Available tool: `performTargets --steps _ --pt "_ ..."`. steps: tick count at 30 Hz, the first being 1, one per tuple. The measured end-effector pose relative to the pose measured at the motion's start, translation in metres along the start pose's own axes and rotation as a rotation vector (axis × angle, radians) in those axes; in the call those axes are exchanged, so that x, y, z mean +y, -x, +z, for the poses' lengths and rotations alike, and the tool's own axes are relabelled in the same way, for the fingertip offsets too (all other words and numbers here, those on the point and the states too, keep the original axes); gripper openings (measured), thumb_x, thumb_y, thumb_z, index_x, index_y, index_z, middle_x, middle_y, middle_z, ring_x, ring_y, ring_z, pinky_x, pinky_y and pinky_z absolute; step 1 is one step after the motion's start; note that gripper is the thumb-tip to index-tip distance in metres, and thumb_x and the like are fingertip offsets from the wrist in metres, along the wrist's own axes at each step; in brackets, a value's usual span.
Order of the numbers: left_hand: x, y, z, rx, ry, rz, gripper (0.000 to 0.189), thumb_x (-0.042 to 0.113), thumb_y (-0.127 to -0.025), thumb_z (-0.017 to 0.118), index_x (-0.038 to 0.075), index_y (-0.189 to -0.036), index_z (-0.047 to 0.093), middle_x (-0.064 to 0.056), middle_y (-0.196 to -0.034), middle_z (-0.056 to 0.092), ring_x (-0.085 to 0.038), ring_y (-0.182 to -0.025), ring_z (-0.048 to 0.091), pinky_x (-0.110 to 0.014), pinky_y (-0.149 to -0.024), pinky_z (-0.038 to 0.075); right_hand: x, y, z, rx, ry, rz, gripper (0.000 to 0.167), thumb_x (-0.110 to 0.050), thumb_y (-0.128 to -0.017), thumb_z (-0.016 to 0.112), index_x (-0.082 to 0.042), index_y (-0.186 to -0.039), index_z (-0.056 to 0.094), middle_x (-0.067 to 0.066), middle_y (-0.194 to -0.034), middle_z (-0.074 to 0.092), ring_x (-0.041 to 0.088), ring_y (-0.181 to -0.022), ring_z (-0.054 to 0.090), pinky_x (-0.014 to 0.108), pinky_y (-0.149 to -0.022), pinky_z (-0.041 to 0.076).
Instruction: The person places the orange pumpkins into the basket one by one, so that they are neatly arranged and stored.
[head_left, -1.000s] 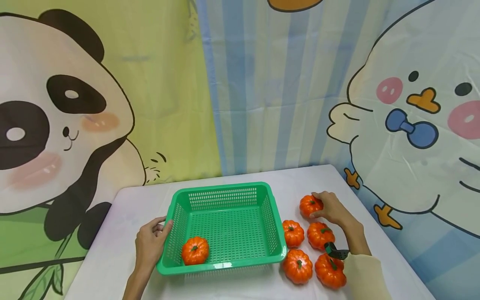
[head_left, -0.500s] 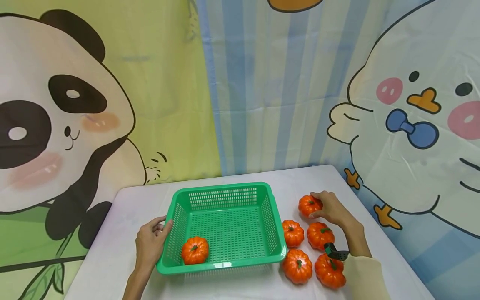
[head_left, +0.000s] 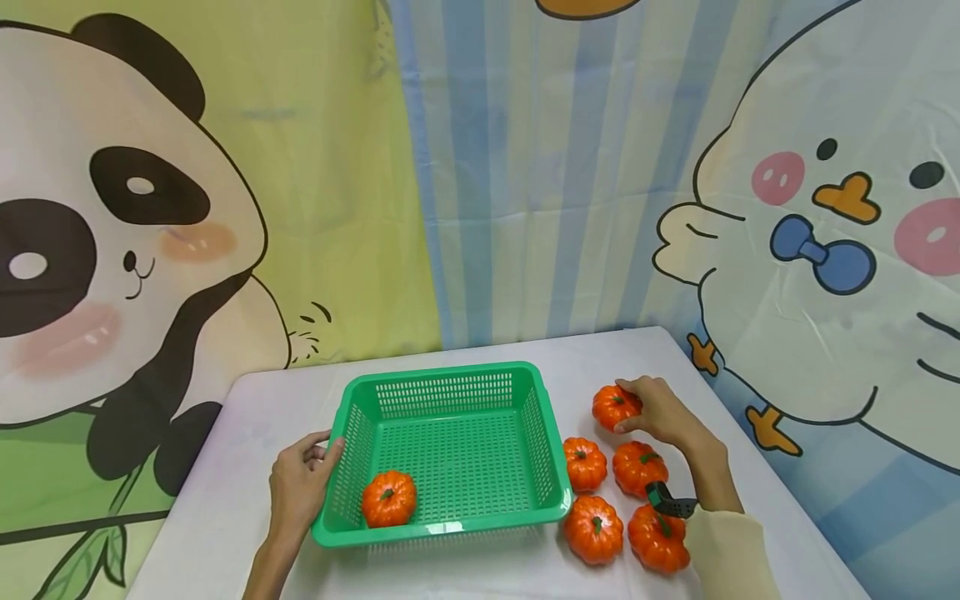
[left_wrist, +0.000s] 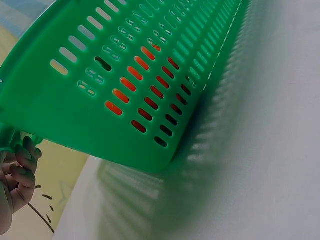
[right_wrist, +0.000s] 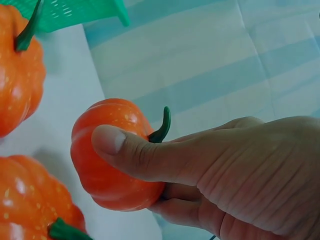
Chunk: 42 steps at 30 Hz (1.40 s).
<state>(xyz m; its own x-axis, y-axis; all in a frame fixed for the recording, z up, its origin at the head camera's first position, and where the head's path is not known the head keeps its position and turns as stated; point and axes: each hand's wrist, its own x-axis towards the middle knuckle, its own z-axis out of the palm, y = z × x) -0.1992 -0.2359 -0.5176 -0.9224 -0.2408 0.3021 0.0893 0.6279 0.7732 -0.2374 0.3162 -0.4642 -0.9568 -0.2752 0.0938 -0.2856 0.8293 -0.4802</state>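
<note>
Grip of the right hand (head_left: 662, 412) pinched an orange pumpkin (head_left: 613, 406) near four more pumpkins (head_left: 636, 467).
Left hand (head_left: 298, 480) held the rim of the green basket (head_left: 442, 528), which contained another pumpkin (head_left: 389, 500).

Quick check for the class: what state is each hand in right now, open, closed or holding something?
Left hand: closed, holding the green basket at its side.
Right hand: closed, holding an orange pumpkin.
</note>
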Motion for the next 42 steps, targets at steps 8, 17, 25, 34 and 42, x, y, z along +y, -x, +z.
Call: performTargets --steps 8,17,25,34,42 --pt "0.0 -0.001 0.001 -0.004 0.001 -0.014 0.036 0.026 -0.104 0.078 -0.002 -0.126 0.079 -0.009 -0.077 0.074 -0.003 -0.058 0.055 -0.025 -0.06 0.044 -0.008 -0.004 -0.005 -0.018 0.016 0.019 0.076 -0.01 -0.082 0.097 0.017 -0.143 0.061 0.028 -0.126 0.076 0.031 -0.103 0.069 0.06 -0.103 0.057" --pt "0.001 0.0 0.002 -0.004 0.006 -0.01 0.036 0.027 -0.104 0.077 -0.002 -0.125 0.079 -0.008 -0.077 0.073 -0.003 -0.059 0.055 -0.025 -0.06 0.044 -0.023 -0.001 -0.015 -0.022 0.027 -0.011 0.075 -0.01 -0.081 0.097 0.018 -0.141 0.062 0.025 -0.121 0.077 0.026 -0.096 0.067 0.052 -0.094 0.061" --pt "0.001 0.001 0.003 -0.004 0.0 -0.013 0.036 0.027 -0.104 0.077 -0.002 -0.126 0.079 -0.008 -0.077 0.073 -0.003 -0.059 0.055 -0.025 -0.06 0.044 -0.043 0.001 -0.025 -0.035 0.032 -0.04 0.076 -0.013 -0.082 0.097 0.015 -0.143 0.062 0.021 -0.121 0.079 0.021 -0.094 0.064 0.043 -0.088 0.058" --pt "0.001 0.001 0.001 -0.006 -0.001 -0.019 0.037 0.027 -0.104 0.077 -0.002 -0.126 0.078 -0.008 -0.077 0.074 -0.003 -0.058 0.056 -0.025 -0.06 0.045 -0.053 0.002 -0.027 -0.045 0.018 -0.054 0.077 -0.014 -0.082 0.097 0.014 -0.144 0.062 0.017 -0.119 0.08 0.019 -0.093 0.062 0.039 -0.085 0.056" --pt "0.002 0.0 0.0 0.0 0.005 -0.009 0.036 0.026 -0.104 0.077 -0.002 -0.126 0.079 -0.009 -0.078 0.075 -0.003 -0.058 0.057 -0.025 -0.061 0.045 -0.058 0.002 -0.029 -0.053 0.0 -0.08 0.076 -0.014 -0.083 0.096 0.014 -0.144 0.062 0.016 -0.119 0.08 0.018 -0.091 0.062 0.04 -0.085 0.057"
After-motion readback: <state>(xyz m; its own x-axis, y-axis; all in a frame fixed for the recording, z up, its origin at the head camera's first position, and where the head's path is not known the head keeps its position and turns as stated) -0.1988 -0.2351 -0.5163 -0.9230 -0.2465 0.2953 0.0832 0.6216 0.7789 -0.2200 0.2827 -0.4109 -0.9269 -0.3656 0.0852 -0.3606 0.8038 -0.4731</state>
